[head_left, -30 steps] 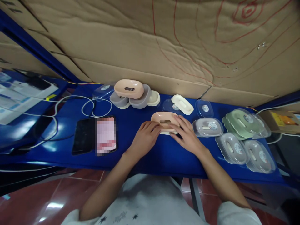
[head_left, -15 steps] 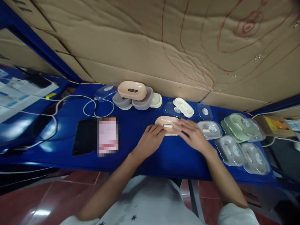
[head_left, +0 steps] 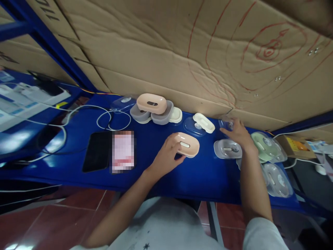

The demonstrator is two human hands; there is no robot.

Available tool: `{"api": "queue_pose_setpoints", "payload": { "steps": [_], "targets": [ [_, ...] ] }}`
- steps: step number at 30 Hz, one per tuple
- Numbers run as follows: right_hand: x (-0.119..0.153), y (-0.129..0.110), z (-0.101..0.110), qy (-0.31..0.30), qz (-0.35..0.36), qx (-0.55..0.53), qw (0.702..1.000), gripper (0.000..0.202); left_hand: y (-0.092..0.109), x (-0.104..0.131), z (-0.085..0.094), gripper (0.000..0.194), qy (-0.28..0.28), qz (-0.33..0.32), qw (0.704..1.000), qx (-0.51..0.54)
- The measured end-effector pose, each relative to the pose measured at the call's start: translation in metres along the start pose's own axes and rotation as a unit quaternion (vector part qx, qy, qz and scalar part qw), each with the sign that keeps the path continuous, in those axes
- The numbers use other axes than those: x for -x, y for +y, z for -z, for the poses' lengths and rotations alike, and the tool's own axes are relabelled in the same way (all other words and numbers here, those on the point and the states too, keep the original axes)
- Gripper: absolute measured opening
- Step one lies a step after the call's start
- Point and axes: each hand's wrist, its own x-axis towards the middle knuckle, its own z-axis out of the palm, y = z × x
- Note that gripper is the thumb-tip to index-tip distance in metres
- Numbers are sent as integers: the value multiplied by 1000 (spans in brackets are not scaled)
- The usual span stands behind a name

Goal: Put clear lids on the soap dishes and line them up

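Observation:
A peach oval dish (head_left: 194, 147) with a slot in its middle, a pale strip showing in it, sits on the blue table. My left hand (head_left: 169, 152) grips its left end, thumb at the near edge and fingers over the rim. At the back right, my right hand (head_left: 238, 133) has its thumb and fingers around a clear plastic lid (head_left: 224, 121) with a round sticker; the hand partly covers it. Between them lie a cream tray-like piece (head_left: 204, 123) and another clear lid (head_left: 191, 127). Just below my right hand is a grey lidded dish (head_left: 221, 149).
Peach and grey dishes (head_left: 162, 118) are piled at the back left. Green (head_left: 261, 147) and grey (head_left: 277, 180) lidded dishes stand at the right. A black tablet or case (head_left: 96, 152), a blurred-out screen (head_left: 123, 151) and white cables (head_left: 114, 128) occupy the left. Cardboard (head_left: 145, 59) walls the back.
My right hand has left the peach dish and moved right to the clear lid, which has shifted slightly. My left hand keeps hold of the dish, now tilted a little.

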Motion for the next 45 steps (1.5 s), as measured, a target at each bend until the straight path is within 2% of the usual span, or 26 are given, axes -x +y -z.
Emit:
{"api": "queue_pose_setpoints", "payload": {
  "steps": [3,6,8,10,13,18,23,32,41,43,45],
  "targets": [
    [40,-27,5,18,161,-88,983,80,-4,1,-3,32,-8,53,997,51],
    [74,-65,-11,-35,316,-167,933,66,-8,2,-6,68,-12,93,990,101],
    [85,-86,-27,-69,364,-171,913,64,-10,2,-9,85,1,88,988,130],
    [87,-99,-40,-80,391,-158,903,66,-13,3,-11,88,10,71,986,153],
    [84,-105,-51,-56,419,-126,897,63,-17,3,-12,88,11,67,984,166],
    [81,-106,-56,-22,437,-78,896,56,-17,2,-10,85,1,74,985,157],
    [82,-108,-59,-39,404,-82,910,60,-13,-1,-6,74,-11,80,987,137],
    [75,-106,-57,-86,366,-111,920,91,-16,-2,-6,73,-18,70,990,120],
    [92,-99,-75,-12,371,-93,924,92,-16,-1,-4,74,-38,56,993,98],
    [92,-99,-71,-12,378,-87,922,89,-16,-3,-1,74,-47,47,993,94],
    [90,-94,-59,-7,391,-87,916,81,-14,-6,3,78,-58,35,993,92]
  ]
}}
